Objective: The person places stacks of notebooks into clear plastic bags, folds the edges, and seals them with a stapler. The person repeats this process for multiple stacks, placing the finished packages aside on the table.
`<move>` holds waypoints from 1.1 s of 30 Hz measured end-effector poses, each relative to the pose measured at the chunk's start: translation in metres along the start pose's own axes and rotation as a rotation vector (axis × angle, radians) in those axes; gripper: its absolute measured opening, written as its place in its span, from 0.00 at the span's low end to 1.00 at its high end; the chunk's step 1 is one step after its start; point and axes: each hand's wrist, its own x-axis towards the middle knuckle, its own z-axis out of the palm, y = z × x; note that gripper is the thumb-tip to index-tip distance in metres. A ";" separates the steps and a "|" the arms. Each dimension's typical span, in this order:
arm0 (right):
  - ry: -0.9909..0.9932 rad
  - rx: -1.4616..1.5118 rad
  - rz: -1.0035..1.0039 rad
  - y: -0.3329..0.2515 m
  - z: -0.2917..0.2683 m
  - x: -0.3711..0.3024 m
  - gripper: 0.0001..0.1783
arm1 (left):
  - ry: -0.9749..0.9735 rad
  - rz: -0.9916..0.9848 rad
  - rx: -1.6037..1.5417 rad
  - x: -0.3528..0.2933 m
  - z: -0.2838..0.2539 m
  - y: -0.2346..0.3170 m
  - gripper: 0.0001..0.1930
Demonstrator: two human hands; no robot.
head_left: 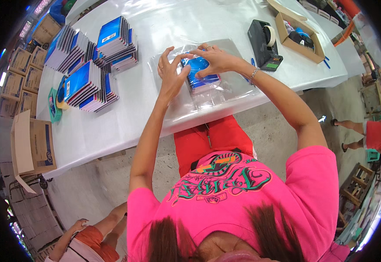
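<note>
A small stack of blue-covered spiral notebooks (pixel 200 74) lies near the table's front edge, on and partly under clear plastic film (pixel 226 92). My left hand (pixel 171 73) is at the stack's left side, fingers bent and apart, thumb and index finger near the cover. From the right, my right hand (pixel 219 61) arches over the far part of the stack. Its thumb is over the blue cover and its fingers reach toward my left index finger. Between the hands the film looks creased and shiny. Whether any fingertip pinches the film is hard to make out.
Several stacks of blue spiral notebooks (pixel 82 82) stand on the table (pixel 125 117) at left, beside a green basket (pixel 55 107). A black tape dispenser (pixel 262 46) and an open cardboard box (pixel 302 41) are at right. Cartons (pixel 18 81) are piled beyond the left edge. Other people stand nearby.
</note>
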 end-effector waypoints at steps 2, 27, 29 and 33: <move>-0.039 -0.016 0.033 -0.005 -0.004 -0.002 0.45 | -0.037 -0.129 0.295 0.004 0.004 -0.003 0.27; 0.973 1.080 0.681 0.150 -0.032 -0.147 0.14 | -0.101 -0.267 0.218 -0.002 -0.003 0.004 0.28; 1.085 1.240 0.636 0.135 -0.030 -0.153 0.13 | -0.102 -0.267 0.231 -0.002 -0.005 0.002 0.28; 0.953 1.309 0.646 0.124 -0.015 -0.179 0.11 | -0.115 -0.268 0.285 -0.002 -0.006 0.001 0.28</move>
